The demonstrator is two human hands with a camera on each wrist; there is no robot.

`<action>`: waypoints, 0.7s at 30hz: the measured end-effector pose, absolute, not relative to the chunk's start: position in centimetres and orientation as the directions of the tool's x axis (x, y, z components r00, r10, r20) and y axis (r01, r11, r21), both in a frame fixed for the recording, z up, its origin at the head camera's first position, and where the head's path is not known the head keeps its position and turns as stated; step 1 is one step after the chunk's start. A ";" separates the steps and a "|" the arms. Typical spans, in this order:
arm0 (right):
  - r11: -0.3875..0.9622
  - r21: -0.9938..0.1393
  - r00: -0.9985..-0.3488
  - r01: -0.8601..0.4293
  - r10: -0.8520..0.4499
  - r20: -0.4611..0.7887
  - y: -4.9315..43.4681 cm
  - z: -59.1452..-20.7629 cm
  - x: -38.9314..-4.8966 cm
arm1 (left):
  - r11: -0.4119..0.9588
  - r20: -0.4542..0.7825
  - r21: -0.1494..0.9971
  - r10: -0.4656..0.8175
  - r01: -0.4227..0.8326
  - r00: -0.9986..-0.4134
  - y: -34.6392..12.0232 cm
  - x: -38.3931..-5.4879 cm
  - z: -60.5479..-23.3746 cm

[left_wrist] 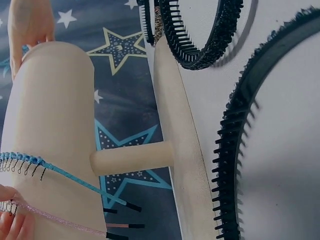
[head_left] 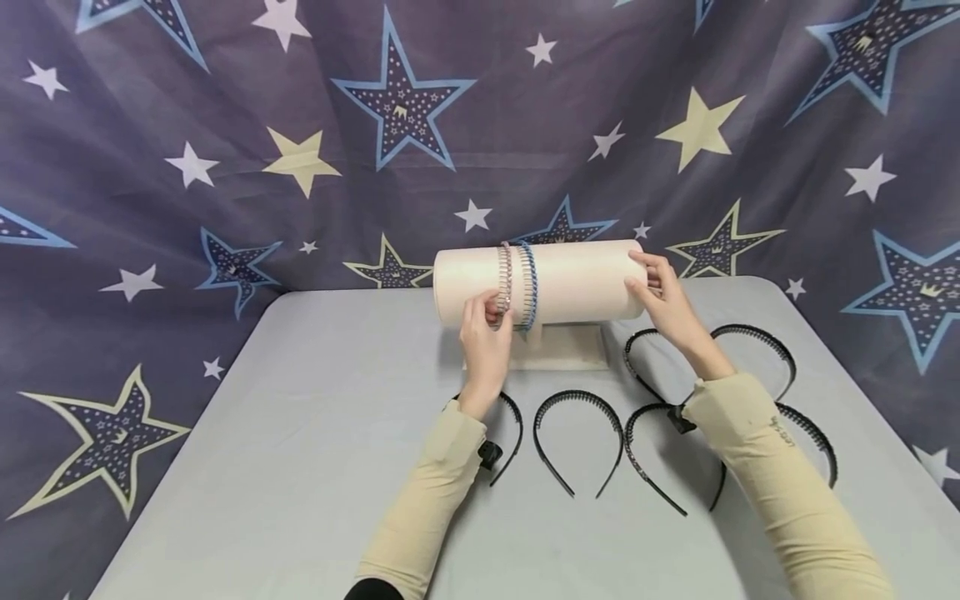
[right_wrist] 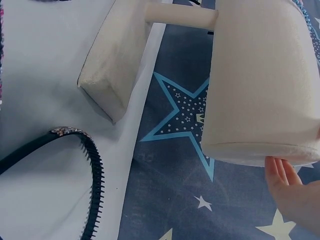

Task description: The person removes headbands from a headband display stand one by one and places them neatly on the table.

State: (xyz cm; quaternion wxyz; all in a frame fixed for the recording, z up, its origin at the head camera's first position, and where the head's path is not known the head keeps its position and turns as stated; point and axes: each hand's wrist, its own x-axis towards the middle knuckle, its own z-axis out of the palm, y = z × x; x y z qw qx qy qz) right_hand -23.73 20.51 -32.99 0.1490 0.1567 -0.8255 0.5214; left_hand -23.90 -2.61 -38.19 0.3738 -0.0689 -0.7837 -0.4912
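A cream padded headband stand (head_left: 585, 279), a horizontal roll on a post and block base, stands at the back of the table. Two toothed headbands sit around it side by side: a pink one (head_left: 505, 262) and a blue one (head_left: 532, 287). My left hand (head_left: 486, 346) pinches the pink headband at the front of the roll; in the left wrist view its fingertips (left_wrist: 6, 194) are on the band's top. With thumb and fingers, my right hand (head_left: 670, 308) holds the roll's right end. The right wrist view shows fingers (right_wrist: 276, 170) against the end rim.
Several black toothed headbands lie on the grey table (head_left: 247, 467) in front of the stand: one in the middle (head_left: 577, 394), one partly under my left wrist (head_left: 517, 417), others around my right forearm (head_left: 780, 346). A star-patterned cloth (head_left: 225, 192) hangs behind.
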 end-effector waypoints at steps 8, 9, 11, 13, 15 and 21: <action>0.405 -0.823 -0.914 -0.398 -0.095 0.395 20.4 -33.0 -23.8 | 0.490 0.649 0.726 -0.257 0.482 -0.716 -2.8 -23.9 -38.1; 0.405 -0.824 -0.914 -0.397 -0.096 0.394 20.4 -33.0 -23.8 | 0.487 0.646 0.729 -0.259 0.481 -0.718 -2.8 -23.9 -38.1; 0.405 -0.826 -0.917 -0.392 -0.095 0.388 20.3 -33.0 -23.8 | 0.484 0.644 0.732 -0.262 0.480 -0.719 -2.9 -24.0 -38.1; 0.402 -0.829 -0.918 -0.388 -0.094 0.384 20.3 -33.0 -23.8 | 0.479 0.645 0.733 -0.264 0.483 -0.717 -3.1 -24.0 -38.1; 0.398 -0.833 -0.921 -0.384 -0.094 0.379 20.3 -33.0 -23.8 | 0.476 0.647 0.733 -0.266 0.486 -0.715 -3.2 -24.1 -38.1; 0.399 -0.833 -0.921 -0.384 -0.096 0.378 20.3 -32.9 -23.8 | 0.463 0.642 0.741 -0.275 0.487 -0.715 -3.5 -24.2 -38.3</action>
